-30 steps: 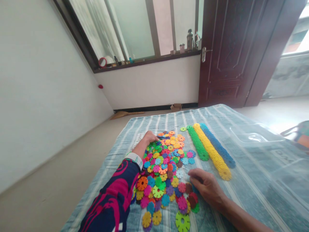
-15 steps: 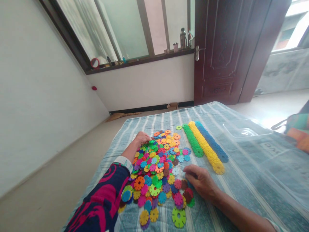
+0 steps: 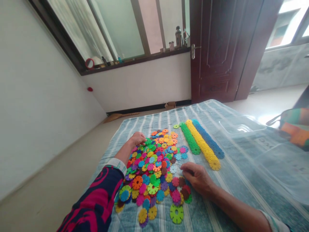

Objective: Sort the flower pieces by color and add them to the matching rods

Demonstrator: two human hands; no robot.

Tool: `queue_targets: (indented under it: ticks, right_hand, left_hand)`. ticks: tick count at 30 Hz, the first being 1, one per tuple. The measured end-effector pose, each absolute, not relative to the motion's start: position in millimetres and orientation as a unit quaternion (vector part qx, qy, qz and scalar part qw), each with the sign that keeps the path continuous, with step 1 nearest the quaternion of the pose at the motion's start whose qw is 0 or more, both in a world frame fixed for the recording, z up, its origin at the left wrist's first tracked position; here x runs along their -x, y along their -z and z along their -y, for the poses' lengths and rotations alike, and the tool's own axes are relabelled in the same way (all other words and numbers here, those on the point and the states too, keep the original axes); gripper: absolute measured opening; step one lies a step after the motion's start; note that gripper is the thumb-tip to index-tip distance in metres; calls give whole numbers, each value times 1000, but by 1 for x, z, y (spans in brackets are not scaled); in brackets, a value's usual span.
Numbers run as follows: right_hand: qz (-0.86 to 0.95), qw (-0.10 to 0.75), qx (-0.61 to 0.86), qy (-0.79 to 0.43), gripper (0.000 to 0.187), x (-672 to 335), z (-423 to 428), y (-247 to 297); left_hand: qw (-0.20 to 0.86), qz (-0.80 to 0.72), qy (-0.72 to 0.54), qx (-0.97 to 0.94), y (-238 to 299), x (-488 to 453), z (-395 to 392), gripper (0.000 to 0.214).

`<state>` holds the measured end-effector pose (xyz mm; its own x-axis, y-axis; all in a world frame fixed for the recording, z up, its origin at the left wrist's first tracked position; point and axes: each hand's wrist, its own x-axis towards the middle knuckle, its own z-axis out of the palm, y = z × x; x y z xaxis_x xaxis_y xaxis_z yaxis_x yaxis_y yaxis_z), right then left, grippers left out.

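A loose pile of multicoloured plastic snowflake discs [image 3: 154,167] lies on a blue-striped quilted cloth [image 3: 145,219]. My left hand [image 3: 137,139] rests with curled fingers on the pile's far left edge, and my sleeve hides some discs near the front. My right hand [image 3: 195,177] sits at the pile's right side, fingers curled beside dark red discs. Whatever lies under either hand is hidden. To the right lie three long stacked rows: green discs [image 3: 189,138], yellow discs [image 3: 202,146] and blue discs [image 3: 207,138]. A large lime disc [image 3: 176,213] lies apart at the front.
A clear plastic sheet or lid [image 3: 241,125] covers the cloth's right side. A striped bag [image 3: 294,127] sits at the right edge. Beyond the cloth are a tiled floor, a white wall, a dark wooden door [image 3: 212,51] and a windowsill with a bottle [image 3: 178,37].
The whole scene has shifted left and slightly up in view as my head turned. Both hands stay in nearly the same place at the pile, and the discs look undisturbed.
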<state>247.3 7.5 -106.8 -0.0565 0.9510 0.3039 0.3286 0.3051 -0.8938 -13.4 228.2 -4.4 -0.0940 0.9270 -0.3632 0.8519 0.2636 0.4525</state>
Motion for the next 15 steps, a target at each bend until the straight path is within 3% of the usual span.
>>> queue_targets:
  ticks: [9, 15]
  right_hand:
    - [653, 483, 492, -312, 19, -247, -9, 108]
    - [661, 473, 499, -302, 19, -248, -12, 102]
  left_hand:
    - [254, -714, -165, -631, -9, 11, -225, 19]
    - [304, -610, -186, -707, -17, -34, -207, 8]
